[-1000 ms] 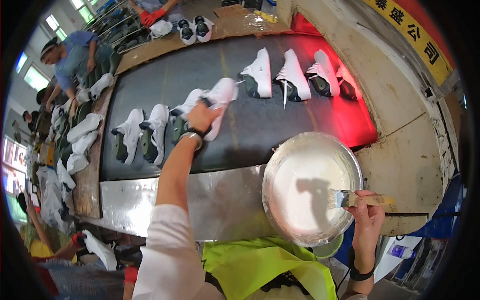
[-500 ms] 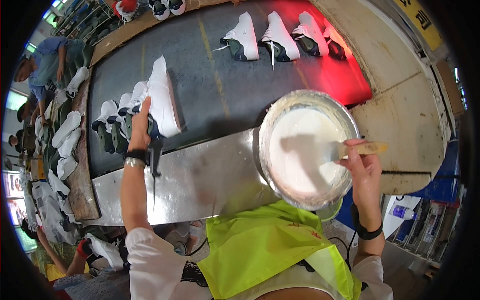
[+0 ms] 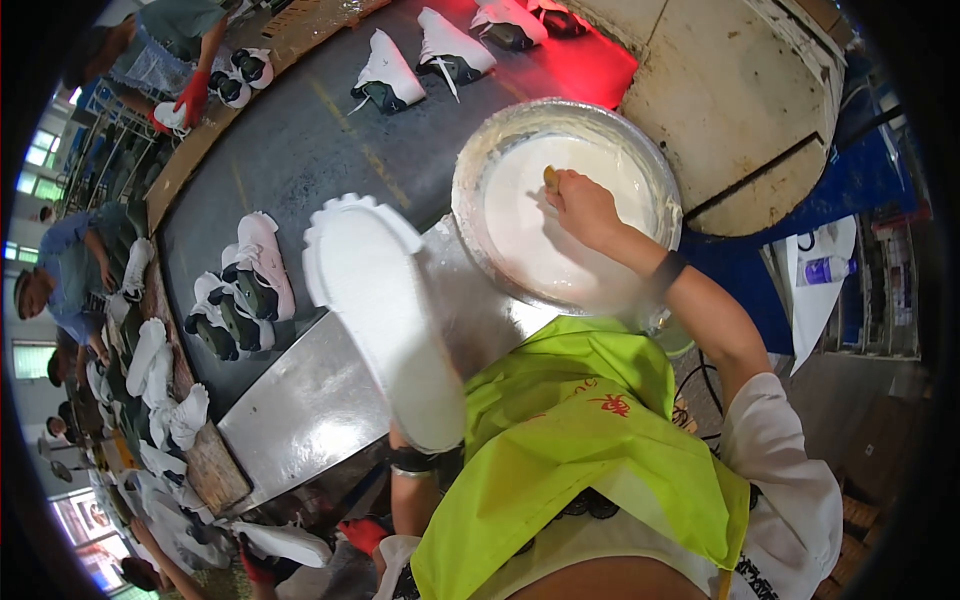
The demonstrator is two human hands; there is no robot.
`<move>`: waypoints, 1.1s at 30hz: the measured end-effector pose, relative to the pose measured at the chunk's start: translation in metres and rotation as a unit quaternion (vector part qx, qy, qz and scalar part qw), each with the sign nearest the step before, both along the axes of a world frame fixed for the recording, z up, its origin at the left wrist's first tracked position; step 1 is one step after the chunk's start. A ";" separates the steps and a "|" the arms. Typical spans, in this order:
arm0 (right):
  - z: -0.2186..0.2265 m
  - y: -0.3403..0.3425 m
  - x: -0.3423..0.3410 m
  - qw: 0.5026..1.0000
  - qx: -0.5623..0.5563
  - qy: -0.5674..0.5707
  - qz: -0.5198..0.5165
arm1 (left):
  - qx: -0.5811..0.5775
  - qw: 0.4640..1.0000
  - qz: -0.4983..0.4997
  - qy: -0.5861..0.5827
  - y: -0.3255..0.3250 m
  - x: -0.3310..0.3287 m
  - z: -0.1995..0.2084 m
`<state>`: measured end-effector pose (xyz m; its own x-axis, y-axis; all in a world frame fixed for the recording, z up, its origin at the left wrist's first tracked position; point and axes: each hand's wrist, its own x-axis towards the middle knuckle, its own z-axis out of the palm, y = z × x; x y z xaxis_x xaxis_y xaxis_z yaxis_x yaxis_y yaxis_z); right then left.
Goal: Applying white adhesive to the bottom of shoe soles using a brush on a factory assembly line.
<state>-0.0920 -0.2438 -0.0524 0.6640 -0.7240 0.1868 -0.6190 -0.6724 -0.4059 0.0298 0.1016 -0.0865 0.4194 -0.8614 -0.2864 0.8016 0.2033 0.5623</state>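
A white shoe sole (image 3: 385,320) with a jagged edge at its toe end is raised close in front of me. Behind its lower end is my left hand (image 3: 398,438), its fingers hidden by the sole it holds up. My right hand (image 3: 588,207) grips a brush (image 3: 551,179) over the metal bowl (image 3: 665,170); only a bit of its handle shows. Thick white liquid (image 3: 520,245) fills the bowl, and dried residue coats its rim. Left of the sole, several white and dark green shoes (image 3: 240,290) stand close together on the dark belt.
More shoes (image 3: 455,50) sit on the belt's far end under red light. A bare metal ledge (image 3: 320,420) runs along the near side. Co-workers are along the left; one in red gloves (image 3: 190,98) handles a shoe at the far side. A beige machine cover (image 3: 740,110) stands right of the bowl.
My left hand has let go of the white shoe on the belt and now holds up a sole. The right hand has shifted over the bowl with the brush. The view has turned.
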 end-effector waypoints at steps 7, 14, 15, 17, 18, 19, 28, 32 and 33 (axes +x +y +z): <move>0.052 -0.009 -0.015 0.966 0.257 -0.019 0.020 | 0.071 0.997 -0.001 0.003 -0.070 -0.010 0.033; 0.119 0.040 0.029 0.865 0.328 -0.364 0.113 | 0.036 0.995 -0.088 -0.035 -0.097 -0.015 0.068; 0.124 0.045 0.028 0.881 0.326 -0.327 0.106 | 0.044 0.994 -0.085 -0.048 -0.099 -0.017 0.066; 0.126 0.058 0.020 0.874 0.356 -0.308 0.120 | 0.049 0.993 -0.083 -0.062 -0.102 -0.016 0.064; 0.129 0.064 0.015 0.859 0.383 -0.310 0.139 | 0.035 0.993 -0.091 -0.070 -0.102 -0.015 0.064; 0.131 0.066 0.012 0.842 0.411 -0.312 0.157 | 0.021 0.992 -0.101 -0.078 -0.103 -0.016 0.065; 0.097 0.016 0.014 0.912 0.272 -0.305 -0.010 | 0.035 0.994 -0.102 -0.002 -0.095 -0.017 0.065; 0.070 0.047 -0.019 0.876 0.343 -0.337 -0.035 | 0.062 0.994 -0.086 -0.029 -0.100 -0.013 0.084; 0.072 0.052 -0.022 0.872 0.361 -0.330 -0.032 | 0.070 0.994 -0.075 -0.033 -0.100 -0.012 0.087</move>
